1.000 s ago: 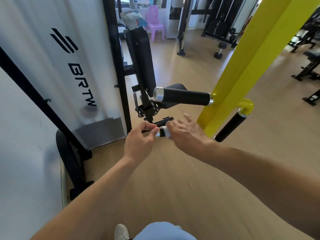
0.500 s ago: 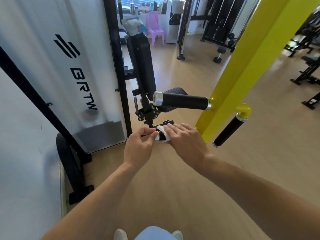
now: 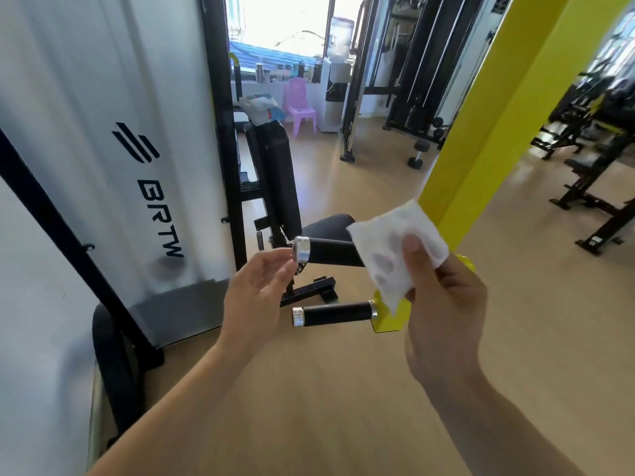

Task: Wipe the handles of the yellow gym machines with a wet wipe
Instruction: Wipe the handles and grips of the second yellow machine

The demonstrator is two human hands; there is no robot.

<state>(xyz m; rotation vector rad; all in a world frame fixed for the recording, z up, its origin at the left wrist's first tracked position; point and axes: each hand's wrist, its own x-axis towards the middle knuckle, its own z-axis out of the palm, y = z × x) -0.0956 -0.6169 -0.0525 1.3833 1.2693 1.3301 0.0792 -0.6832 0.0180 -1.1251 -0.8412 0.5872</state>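
Observation:
A yellow machine arm (image 3: 498, 125) slants down from the top right. Two black handles with silver end caps stick out from it to the left: an upper handle (image 3: 330, 250) and a lower handle (image 3: 335, 313). My right hand (image 3: 443, 304) holds an unfolded white wet wipe (image 3: 395, 249) between thumb and fingers, in front of the upper handle's inner end. My left hand (image 3: 257, 297) hovers with relaxed fingers just left of the upper handle's silver cap and holds nothing.
A white shrouded weight stack (image 3: 113, 139) with black frame stands at the left. A black seat back (image 3: 278, 180) and pad stand behind the handles. Farther off are a pink chair (image 3: 300, 104), a water dispenser (image 3: 335, 84) and black machines on the wooden floor.
Both hands were together low down, working the folded wipe. Now they have parted and risen; the right hand holds the wipe spread open by the upper handle, the left hand is free.

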